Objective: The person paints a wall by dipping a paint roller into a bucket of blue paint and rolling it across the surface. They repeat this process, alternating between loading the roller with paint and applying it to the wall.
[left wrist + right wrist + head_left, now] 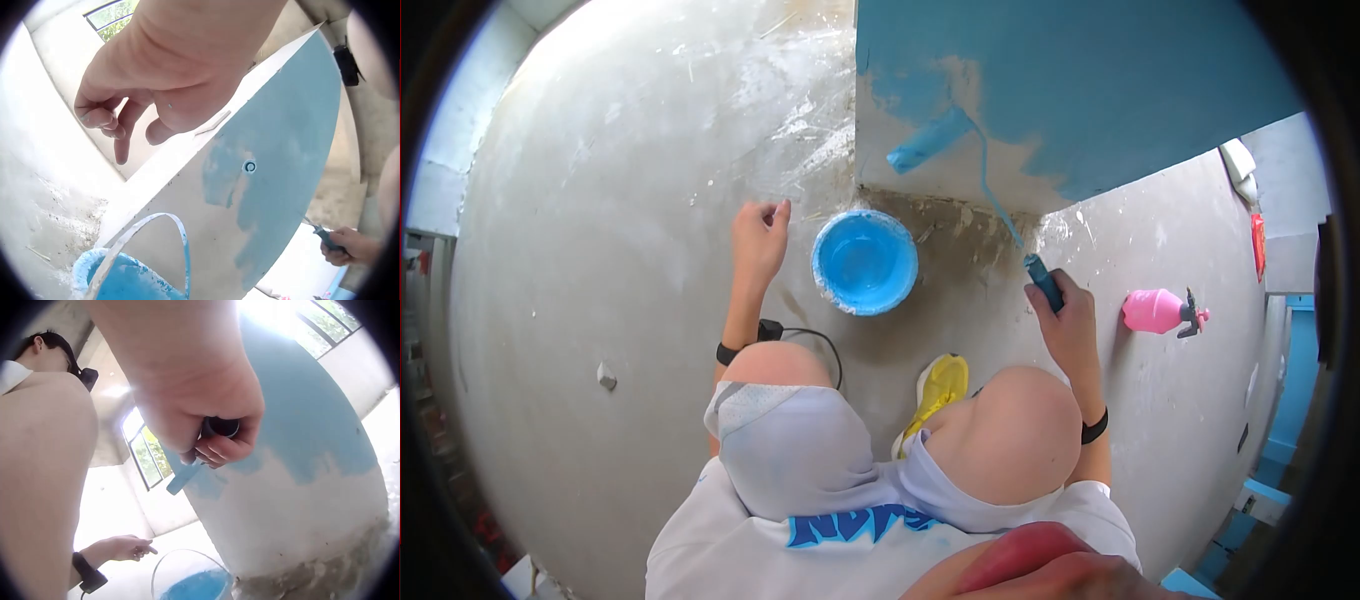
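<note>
Roller [930, 141] in right grip [1070, 312]; bucket [828, 292] on floor [650, 285] leftward; spray bottle [1152, 311] to right.

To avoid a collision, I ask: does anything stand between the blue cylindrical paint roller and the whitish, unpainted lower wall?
Nothing visible stands between the roller, held by the right hand, and the whitish lower wall. The round blue bucket stands on the floor, off that path.

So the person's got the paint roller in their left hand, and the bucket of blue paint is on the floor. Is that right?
Not quite: it's the right hand that holds the paint roller, as the head view shows. The bucket of blue paint is on the floor, just as you said.
</note>
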The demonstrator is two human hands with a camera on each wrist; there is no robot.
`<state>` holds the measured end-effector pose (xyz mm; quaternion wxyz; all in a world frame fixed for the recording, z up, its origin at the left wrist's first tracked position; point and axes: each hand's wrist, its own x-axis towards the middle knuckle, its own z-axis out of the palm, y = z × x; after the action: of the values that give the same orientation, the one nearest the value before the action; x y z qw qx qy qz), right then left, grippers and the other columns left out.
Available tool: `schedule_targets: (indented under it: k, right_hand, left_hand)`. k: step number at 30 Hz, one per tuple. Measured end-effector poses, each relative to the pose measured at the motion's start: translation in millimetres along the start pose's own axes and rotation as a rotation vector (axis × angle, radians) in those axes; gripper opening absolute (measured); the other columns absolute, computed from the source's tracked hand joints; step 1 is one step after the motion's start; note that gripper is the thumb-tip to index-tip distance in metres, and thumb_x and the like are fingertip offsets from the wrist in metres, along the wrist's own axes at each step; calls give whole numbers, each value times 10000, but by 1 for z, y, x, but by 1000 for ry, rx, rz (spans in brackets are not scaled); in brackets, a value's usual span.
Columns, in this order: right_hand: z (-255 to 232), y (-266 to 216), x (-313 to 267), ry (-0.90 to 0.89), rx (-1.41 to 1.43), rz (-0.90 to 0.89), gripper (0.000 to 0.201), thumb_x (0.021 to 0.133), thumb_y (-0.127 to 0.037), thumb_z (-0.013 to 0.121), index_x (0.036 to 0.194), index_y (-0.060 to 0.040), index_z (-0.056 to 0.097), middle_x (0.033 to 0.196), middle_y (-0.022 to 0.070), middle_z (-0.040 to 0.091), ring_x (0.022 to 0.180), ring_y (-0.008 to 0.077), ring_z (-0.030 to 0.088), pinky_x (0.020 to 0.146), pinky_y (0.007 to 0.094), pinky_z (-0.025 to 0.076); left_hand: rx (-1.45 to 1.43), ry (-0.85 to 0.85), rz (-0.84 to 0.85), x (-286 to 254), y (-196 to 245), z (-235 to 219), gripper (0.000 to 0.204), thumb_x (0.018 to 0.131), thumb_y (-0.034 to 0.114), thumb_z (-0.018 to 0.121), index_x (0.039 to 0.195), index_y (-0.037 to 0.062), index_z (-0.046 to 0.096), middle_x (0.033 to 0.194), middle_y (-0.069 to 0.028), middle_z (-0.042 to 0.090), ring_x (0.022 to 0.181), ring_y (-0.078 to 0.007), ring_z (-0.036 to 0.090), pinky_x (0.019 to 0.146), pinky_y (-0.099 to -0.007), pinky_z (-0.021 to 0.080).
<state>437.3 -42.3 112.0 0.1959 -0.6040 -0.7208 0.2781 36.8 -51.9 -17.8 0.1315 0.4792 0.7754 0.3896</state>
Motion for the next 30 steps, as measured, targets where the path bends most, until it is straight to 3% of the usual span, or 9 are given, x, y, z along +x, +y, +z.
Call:
schedule_targets:
  k: [3, 7, 9, 12, 16, 21, 26, 29, 30]
  right_hand:
    - [-6, -8, 20, 143, -32, -188, 240, 893, -188, 701, 861, 11, 572, 628, 167, 533, 529, 318, 459, 541, 372, 404]
    - [-14, -21, 34, 154, -27, -195, 216, 897, -183, 698, 882, 0, 583, 678, 175, 578, 582, 358, 537, 572, 386, 433]
    - [-8, -18, 39, 173, -23, -193, 217, 906, -192, 687, 901, -7, 574, 681, 182, 587, 603, 374, 561, 578, 402, 441]
    - [7, -10, 48, 199, -55, -116, 223, 935, -221, 650, 940, -22, 548, 688, 200, 604, 648, 411, 597, 596, 445, 452]
    - [38, 20, 46, 190, -184, 14, 250, 982, -278, 570, 985, -36, 505, 699, 236, 618, 718, 468, 609, 631, 530, 443]
    - [58, 58, 32, 217, -111, 110, 278, 986, -283, 558, 974, -8, 519, 692, 258, 605, 714, 485, 595, 633, 547, 427]
    - [64, 93, 16, 222, -78, 207, 296, 979, -275, 567, 951, 20, 556, 700, 273, 599, 711, 494, 581, 627, 543, 423]
    - [63, 96, 10, 222, -27, 145, 307, 966, -272, 585, 904, 28, 584, 651, 244, 582, 613, 449, 562, 581, 487, 425]
    - [62, 95, 8, 169, 85, 193, 315, 960, -275, 594, 882, 30, 588, 622, 215, 564, 566, 385, 547, 561, 448, 419]
  left_hand:
    - [-79, -178, 9, -1, 7, -21, 345, 972, 291, 585, 941, -23, 723, 802, -142, 621, 712, -247, 561, 689, -379, 455]
    - [-328, -251, 54, -11, 15, -63, 347, 1025, 284, 500, 1038, 0, 700, 848, -76, 623, 743, -173, 538, 692, -333, 455]
    - [-421, -424, -163, -19, 35, -94, 339, 1045, 280, 464, 1108, 14, 665, 904, -31, 622, 794, -124, 534, 725, -288, 458]
    - [-651, -502, -196, -42, 48, -117, 340, 1051, 272, 441, 1149, 12, 637, 967, -39, 627, 858, -117, 549, 768, -265, 459]
    - [-674, -454, -196, -74, 59, -142, 407, 1054, 327, 409, 1212, -1, 592, 1081, -78, 621, 939, -144, 560, 836, -296, 457]
    - [-604, -378, -172, -114, 83, -155, 644, 998, 543, 370, 1359, 18, 462, 1355, -143, 510, 1212, -244, 491, 1003, -388, 399]
    - [-569, -324, -159, -122, 99, -155, 710, 951, 594, 375, 1404, 48, 412, 1443, -149, 438, 1302, -272, 432, 1064, -422, 361]
    - [-500, -241, -136, -121, 97, -152, 702, 940, 584, 382, 1418, 70, 401, 1468, -148, 421, 1321, -278, 423, 1079, -432, 354]
    - [-463, -181, -116, -121, 97, -152, 688, 944, 564, 393, 1424, 71, 396, 1482, -151, 408, 1327, -277, 417, 1081, -433, 349]
